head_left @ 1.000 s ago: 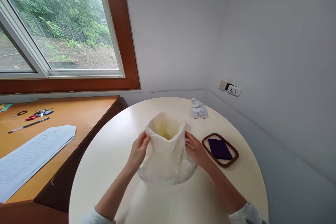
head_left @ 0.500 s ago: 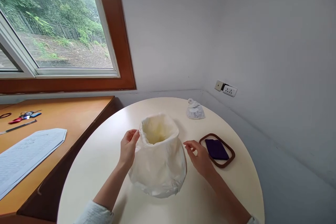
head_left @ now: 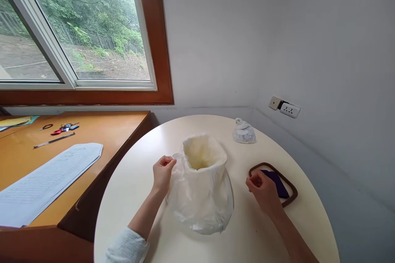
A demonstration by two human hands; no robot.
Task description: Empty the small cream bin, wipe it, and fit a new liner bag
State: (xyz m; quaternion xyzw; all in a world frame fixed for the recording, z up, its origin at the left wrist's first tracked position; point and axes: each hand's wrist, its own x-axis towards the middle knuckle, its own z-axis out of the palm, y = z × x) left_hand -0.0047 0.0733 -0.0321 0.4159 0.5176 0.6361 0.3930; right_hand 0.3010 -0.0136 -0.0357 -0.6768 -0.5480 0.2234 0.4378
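A bin lined with a white plastic bag (head_left: 200, 197) stands on the round table, the bag folded over the rim and hanging loose outside. Its inside looks yellowish. At the left of the rim, my left hand (head_left: 163, 174) pinches the stretched edge of the bag. My right hand (head_left: 263, 189) is to the right of the bin and does not touch it. Its fingers are curled together with nothing visible in them. Behind this hand lies a brown rounded frame (head_left: 290, 185), with a folded dark purple piece (head_left: 277, 181) inside it, both partly hidden.
A clear bag with white contents (head_left: 243, 132) sits at the back of the round table (head_left: 129, 197). On the wooden desk (head_left: 120, 129) at the left are papers (head_left: 58, 174), a pen (head_left: 54, 140) and keys (head_left: 66, 128). A socket (head_left: 290, 109) is on the right wall.
My left hand has drawn the bag's edge outward, away from the rim. My right hand has moved right, away from the bin, and its fingers have curled in. The view has shifted left.
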